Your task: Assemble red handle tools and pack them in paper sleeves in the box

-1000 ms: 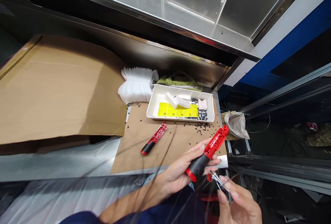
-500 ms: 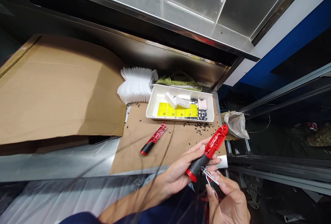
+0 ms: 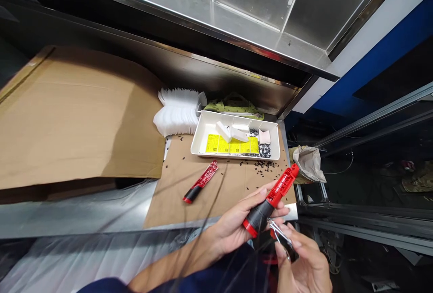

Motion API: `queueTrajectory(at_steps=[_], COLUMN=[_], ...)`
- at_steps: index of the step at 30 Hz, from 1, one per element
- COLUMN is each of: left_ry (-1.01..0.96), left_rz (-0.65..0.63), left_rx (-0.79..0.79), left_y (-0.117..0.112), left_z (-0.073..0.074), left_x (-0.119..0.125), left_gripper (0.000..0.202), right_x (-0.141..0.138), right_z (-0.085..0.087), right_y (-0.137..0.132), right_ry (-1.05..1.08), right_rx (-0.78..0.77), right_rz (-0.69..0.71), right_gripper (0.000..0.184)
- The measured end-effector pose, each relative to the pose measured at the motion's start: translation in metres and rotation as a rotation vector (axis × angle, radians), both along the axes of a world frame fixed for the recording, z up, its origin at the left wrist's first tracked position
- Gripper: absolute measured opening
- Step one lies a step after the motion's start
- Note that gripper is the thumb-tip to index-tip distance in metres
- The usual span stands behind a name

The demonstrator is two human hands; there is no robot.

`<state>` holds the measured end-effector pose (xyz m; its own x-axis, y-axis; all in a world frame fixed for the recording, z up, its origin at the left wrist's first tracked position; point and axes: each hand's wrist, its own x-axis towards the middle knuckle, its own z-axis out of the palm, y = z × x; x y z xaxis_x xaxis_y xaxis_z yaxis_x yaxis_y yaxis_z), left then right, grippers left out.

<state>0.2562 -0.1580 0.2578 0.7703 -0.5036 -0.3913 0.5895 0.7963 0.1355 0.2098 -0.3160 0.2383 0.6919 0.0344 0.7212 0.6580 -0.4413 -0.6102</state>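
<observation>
My left hand [image 3: 237,221] is closed around a red and black plastic tool housing [image 3: 270,203], its ribbed inner side facing up and its black grip end towards me. Against the lower right side of the black grip are silver nail clippers [image 3: 279,232], pinched between the thumb and fingers of my right hand [image 3: 304,257]. Whether their jaws touch the plastic I cannot tell. A similar red and black half shell [image 3: 201,182] lies on the cardboard sheet [image 3: 169,212], left of my hands.
Beyond my hands stands a white tray [image 3: 194,146] with yellow labels [image 3: 233,144], white blocks and small black parts. Black bits [image 3: 265,166] are scattered before it. A large cardboard box [image 3: 81,117] is at left, with white foam sheets [image 3: 179,112] beside it. A paper bag [image 3: 307,162] stands right.
My right hand and the nail clippers have shifted slightly right and down along the grip. The housing in my left hand has barely moved.
</observation>
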Motion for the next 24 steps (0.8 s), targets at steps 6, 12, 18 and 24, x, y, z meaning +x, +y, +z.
queueTrajectory(at_steps=[6, 12, 18, 24], left_ry=[-0.032, -0.047, -0.001, 0.165], left_rz=[0.008, 0.005, 0.24, 0.322], left_rx=[0.01, 0.062, 0.311, 0.383], left_y=[0.0, 0.0, 0.036, 0.086], left_z=[0.0, 0.0, -0.016, -0.051], left_x=[-0.002, -0.001, 0.009, -0.001], left_gripper=[0.063, 0.055, 0.046, 0.045], right_x=[0.002, 0.0, 0.048, 0.115], right_z=[0.001, 0.011, -0.034, -0.129], right_y=[0.009, 0.018, -0.011, -0.003], right_ry=[0.012, 0.006, 0.472, 0.896], right_rx=[-0.015, 0.14, 0.051, -0.673], right_rz=[-0.025, -0.085, -0.32, -0.243], right_gripper=[0.027, 0.016, 0.03, 0.034])
